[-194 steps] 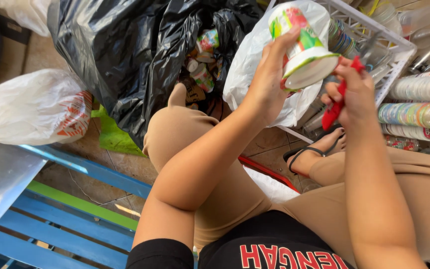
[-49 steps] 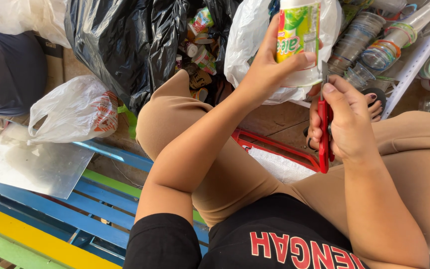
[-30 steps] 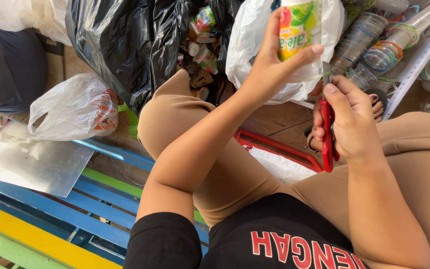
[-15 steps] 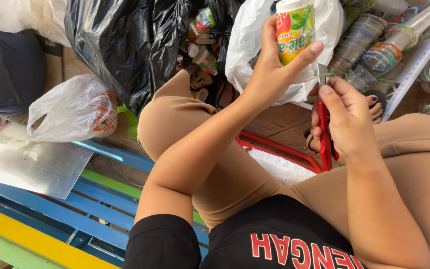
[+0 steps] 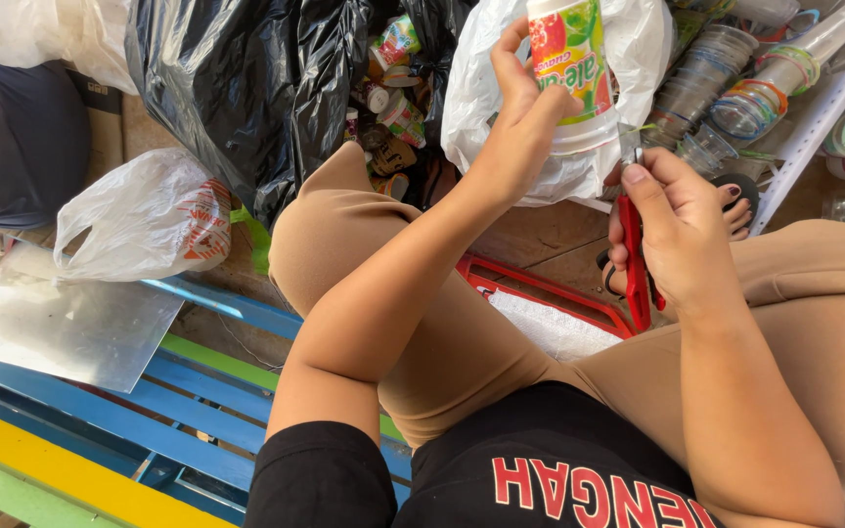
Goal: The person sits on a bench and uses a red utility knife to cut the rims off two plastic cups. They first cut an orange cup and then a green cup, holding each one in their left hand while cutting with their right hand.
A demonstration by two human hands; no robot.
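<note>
My left hand (image 5: 518,115) grips a plastic drink cup (image 5: 571,68) with a colourful fruit-print label, held up in front of me with its rim pointing down. Just below and to the right, my right hand (image 5: 675,227) is closed around a red-handled cutter (image 5: 635,262), whose metal blade tip touches the cup's rim. Both hands are raised over my knees, which are in tan trousers.
A black rubbish bag (image 5: 246,78) full of used cups lies open at top centre, with a white plastic bag (image 5: 559,166) behind the cup. Stacked clear cups (image 5: 735,88) sit top right. A red tray (image 5: 540,308) lies between my legs. A blue-and-yellow bench (image 5: 100,430) and a metal sheet (image 5: 61,318) are on the left.
The cup has been lifted slightly and turned in my left hand. My right hand has brought the cutter's blade up to the cup's rim.
</note>
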